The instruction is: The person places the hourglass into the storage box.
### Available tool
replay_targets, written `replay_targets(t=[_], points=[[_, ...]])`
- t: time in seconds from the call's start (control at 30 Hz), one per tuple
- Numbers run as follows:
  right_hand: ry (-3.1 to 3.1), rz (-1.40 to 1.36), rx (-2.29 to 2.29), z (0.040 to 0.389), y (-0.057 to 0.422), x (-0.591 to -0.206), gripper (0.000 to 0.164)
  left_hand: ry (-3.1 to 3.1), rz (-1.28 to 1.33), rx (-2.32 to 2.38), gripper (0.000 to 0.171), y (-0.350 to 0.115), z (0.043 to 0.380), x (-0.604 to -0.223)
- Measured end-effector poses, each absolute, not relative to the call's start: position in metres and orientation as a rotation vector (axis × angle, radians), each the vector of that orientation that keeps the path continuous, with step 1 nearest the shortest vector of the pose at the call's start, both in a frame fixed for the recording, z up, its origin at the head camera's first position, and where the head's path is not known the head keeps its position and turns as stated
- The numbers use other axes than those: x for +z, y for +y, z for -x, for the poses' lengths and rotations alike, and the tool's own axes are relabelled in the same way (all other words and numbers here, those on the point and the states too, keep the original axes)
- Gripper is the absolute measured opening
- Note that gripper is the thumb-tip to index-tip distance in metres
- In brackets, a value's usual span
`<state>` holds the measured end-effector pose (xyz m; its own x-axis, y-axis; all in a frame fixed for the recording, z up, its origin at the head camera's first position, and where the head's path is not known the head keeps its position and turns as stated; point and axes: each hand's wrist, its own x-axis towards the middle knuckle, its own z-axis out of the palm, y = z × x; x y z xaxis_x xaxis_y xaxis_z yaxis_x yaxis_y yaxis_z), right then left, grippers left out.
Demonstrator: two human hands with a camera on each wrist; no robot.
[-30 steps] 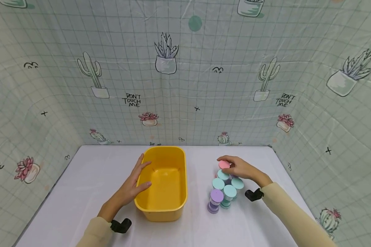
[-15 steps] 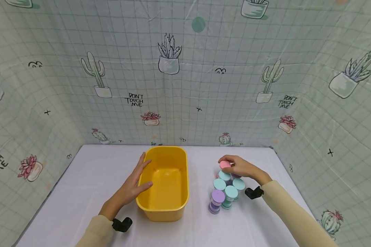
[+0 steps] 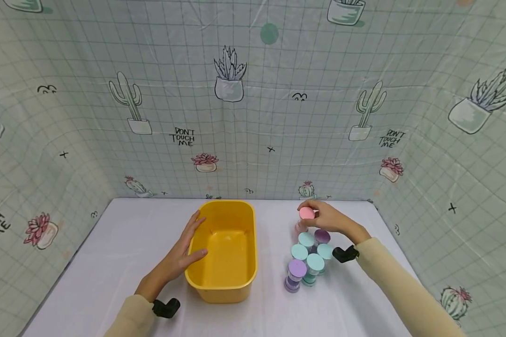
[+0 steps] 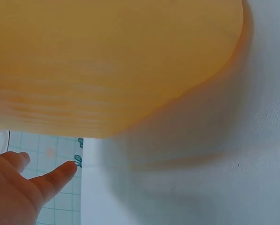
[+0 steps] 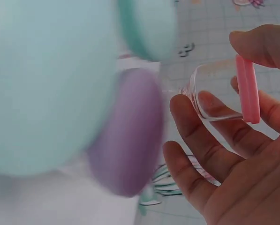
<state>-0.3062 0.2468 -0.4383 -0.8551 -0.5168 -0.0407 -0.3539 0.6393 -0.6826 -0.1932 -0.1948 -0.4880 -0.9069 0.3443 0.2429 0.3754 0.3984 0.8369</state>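
Note:
My right hand point(image 3: 332, 220) pinches a pink-capped sand timer point(image 3: 306, 213) between thumb and fingers, behind the group of other timers. In the right wrist view its pink cap point(image 5: 249, 91) and clear glass bulb show within the curled fingers. Several mint-capped sand timers point(image 3: 315, 263) stand close together nearer me, with a dark purple one point(image 3: 322, 236) at the back and a lilac one point(image 3: 297, 268) in front. My left hand point(image 3: 174, 257) rests on the left rim of a yellow bin point(image 3: 225, 294), fingers extended over the edge. The bin has nothing inside.
A white-covered table point(image 3: 97, 262) bears everything. Behind it and along both sides hangs a grid-patterned curtain point(image 3: 253, 121) with plant drawings. Black wrist devices point(image 3: 166, 308) sit below each hand.
My right hand has lifted the pink sand timer and moved it slightly back, away from the group, uncovering the dark purple one. The left hand stays at the bin.

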Motion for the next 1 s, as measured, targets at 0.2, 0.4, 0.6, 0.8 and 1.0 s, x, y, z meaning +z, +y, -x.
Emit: replay_targets(t=[0.2,0.4,0.6,0.8,1.0], points=[[2.634,0.778,-1.039,0.313,0.23,-0.403,0.048,-2.614,0.662,-1.559,0.079,-0.198,0.191,-0.487],[2.609,0.876,-1.061,0.315,0.201,-0.367,0.048,-2.618,0.66,-1.551,0.077,-0.198,0.189,-0.487],[2.582,0.972,-1.012,0.314,0.167,-0.338,0.044,-2.633,0.663,-1.535,0.076,-0.198,0.188,-0.484],[2.534,1.035,-0.956,0.311,0.133,-0.32,0.04,-2.654,0.651,-1.547,0.08,-0.194,0.19,-0.481],[2.482,1.049,-0.906,0.313,0.102,-0.321,0.041,-2.675,0.643,-1.537,0.084,-0.192,0.19,-0.48]])
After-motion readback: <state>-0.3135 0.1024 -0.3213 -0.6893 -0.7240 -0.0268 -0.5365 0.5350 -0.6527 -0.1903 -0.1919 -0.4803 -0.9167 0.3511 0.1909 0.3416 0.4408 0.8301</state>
